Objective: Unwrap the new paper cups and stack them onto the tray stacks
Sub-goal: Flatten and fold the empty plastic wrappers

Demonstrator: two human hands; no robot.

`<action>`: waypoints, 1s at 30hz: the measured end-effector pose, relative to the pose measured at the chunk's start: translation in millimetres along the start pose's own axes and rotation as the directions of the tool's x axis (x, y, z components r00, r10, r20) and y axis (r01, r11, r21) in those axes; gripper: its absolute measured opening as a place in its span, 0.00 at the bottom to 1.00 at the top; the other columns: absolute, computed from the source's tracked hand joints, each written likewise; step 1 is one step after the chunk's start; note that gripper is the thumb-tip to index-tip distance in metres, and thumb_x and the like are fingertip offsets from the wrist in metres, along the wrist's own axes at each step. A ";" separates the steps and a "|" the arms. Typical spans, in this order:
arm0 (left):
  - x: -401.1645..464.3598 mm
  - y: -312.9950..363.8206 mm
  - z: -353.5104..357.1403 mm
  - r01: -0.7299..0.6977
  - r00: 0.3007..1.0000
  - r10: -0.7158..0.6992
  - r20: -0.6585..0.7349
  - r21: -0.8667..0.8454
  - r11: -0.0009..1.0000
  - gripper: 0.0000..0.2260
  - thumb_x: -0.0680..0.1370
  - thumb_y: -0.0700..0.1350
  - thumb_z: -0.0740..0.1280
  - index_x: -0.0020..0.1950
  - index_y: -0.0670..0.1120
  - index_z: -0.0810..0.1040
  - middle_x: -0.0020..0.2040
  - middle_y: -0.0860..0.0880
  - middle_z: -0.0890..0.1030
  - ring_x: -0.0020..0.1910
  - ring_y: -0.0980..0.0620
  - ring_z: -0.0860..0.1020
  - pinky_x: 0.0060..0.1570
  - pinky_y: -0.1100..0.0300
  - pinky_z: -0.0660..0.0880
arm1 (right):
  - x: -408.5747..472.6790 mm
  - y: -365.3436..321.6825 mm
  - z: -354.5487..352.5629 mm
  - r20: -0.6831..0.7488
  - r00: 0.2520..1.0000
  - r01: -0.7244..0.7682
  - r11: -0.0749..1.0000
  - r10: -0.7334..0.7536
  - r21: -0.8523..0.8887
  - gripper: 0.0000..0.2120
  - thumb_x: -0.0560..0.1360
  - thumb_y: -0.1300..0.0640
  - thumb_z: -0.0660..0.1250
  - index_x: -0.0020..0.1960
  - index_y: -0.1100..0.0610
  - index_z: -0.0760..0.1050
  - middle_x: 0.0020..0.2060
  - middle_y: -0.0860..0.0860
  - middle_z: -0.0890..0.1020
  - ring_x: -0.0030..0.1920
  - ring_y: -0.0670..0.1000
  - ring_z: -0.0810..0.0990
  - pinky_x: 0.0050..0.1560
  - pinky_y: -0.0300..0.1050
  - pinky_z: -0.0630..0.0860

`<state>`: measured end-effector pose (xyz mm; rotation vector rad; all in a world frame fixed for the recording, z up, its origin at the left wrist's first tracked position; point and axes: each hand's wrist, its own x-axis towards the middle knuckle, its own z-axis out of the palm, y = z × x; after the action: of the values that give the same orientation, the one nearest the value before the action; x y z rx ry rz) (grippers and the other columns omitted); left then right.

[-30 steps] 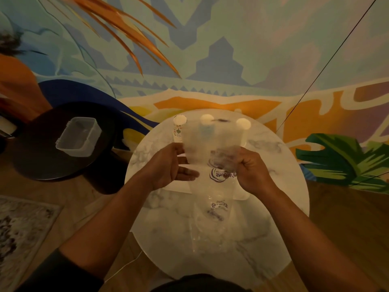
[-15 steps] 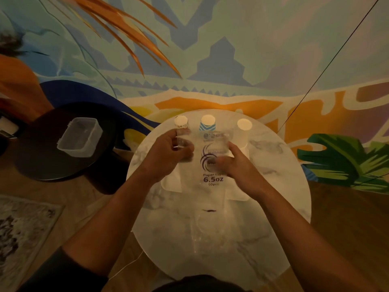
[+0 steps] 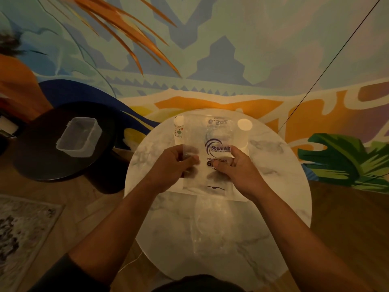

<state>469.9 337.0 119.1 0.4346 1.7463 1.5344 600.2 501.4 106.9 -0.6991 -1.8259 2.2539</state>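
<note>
You are pinching the clear printed plastic cup wrapper [image 3: 212, 152] flat between left hand [image 3: 174, 165] and right hand [image 3: 235, 167], thumbs over curled fingers, apparently to fold the emptied sleeve above the white tray [image 3: 242, 192].

Surface [image 3: 273, 207]: tray [image 3: 242, 197] at its middle toward the far edge. Cup stacks on the tray's far side: left stack [image 3: 179, 131], right stack [image 3: 244, 127]. Wrapper [image 3: 210, 165] above the tray between both hands, in front of the stacks; left hand [image 3: 174, 165] at its left edge, right hand [image 3: 237, 167] at its right edge. Side table [image 3: 42, 154] left of the surface, container [image 3: 79, 137] on it. Rug [image 3: 21, 239] on the floor, near left.
</note>
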 end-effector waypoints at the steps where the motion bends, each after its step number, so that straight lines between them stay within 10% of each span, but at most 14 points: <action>1: 0.6 0.4 -1.6 0.015 1.000 -0.015 0.008 -0.034 0.999 0.07 0.81 0.37 0.67 0.57 0.45 0.80 0.44 0.46 0.86 0.38 0.50 0.83 0.39 0.59 0.81 | 0.9 0.3 -0.8 0.000 1.000 -0.009 0.999 0.009 0.031 0.18 0.77 0.68 0.70 0.65 0.57 0.75 0.52 0.58 0.86 0.52 0.59 0.86 0.50 0.53 0.84; 9: 3.5 9.7 -8.5 0.118 0.986 -0.103 0.128 -0.120 0.986 0.12 0.82 0.39 0.65 0.65 0.47 0.78 0.55 0.45 0.86 0.47 0.43 0.86 0.43 0.51 0.83 | 1.6 0.0 -6.4 0.102 0.990 -0.112 0.980 0.096 0.164 0.15 0.80 0.69 0.64 0.65 0.61 0.77 0.56 0.61 0.85 0.55 0.60 0.85 0.48 0.55 0.85; 14: 10.3 15.4 5.1 0.053 0.997 -0.062 -0.056 -0.159 0.986 0.07 0.83 0.46 0.64 0.57 0.47 0.80 0.49 0.47 0.87 0.44 0.45 0.86 0.42 0.52 0.84 | 4.7 1.2 -4.9 0.145 0.985 -0.091 0.996 0.087 0.014 0.18 0.79 0.64 0.68 0.68 0.59 0.73 0.57 0.60 0.84 0.58 0.63 0.83 0.57 0.65 0.80; 20: 11.1 8.6 14.9 -0.034 0.999 0.036 -0.019 0.118 0.992 0.06 0.84 0.39 0.63 0.53 0.44 0.79 0.43 0.48 0.87 0.35 0.50 0.85 0.33 0.58 0.81 | 14.9 -11.6 9.7 -0.239 0.970 0.011 0.996 -0.032 -0.091 0.25 0.72 0.35 0.71 0.62 0.51 0.77 0.51 0.50 0.87 0.52 0.52 0.86 0.51 0.55 0.84; 30: 6.3 11.5 22.0 -0.114 0.990 0.124 -0.065 0.141 0.983 0.06 0.83 0.46 0.66 0.54 0.44 0.79 0.43 0.48 0.87 0.34 0.50 0.84 0.34 0.59 0.80 | 21.6 -5.1 20.8 -0.381 0.882 0.189 0.950 -0.276 -0.250 0.08 0.79 0.52 0.70 0.43 0.52 0.82 0.32 0.47 0.84 0.34 0.45 0.80 0.37 0.41 0.77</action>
<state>479.1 359.2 128.3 0.5675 1.9213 1.5353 571.1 493.0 109.3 -0.8578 -1.8259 1.6287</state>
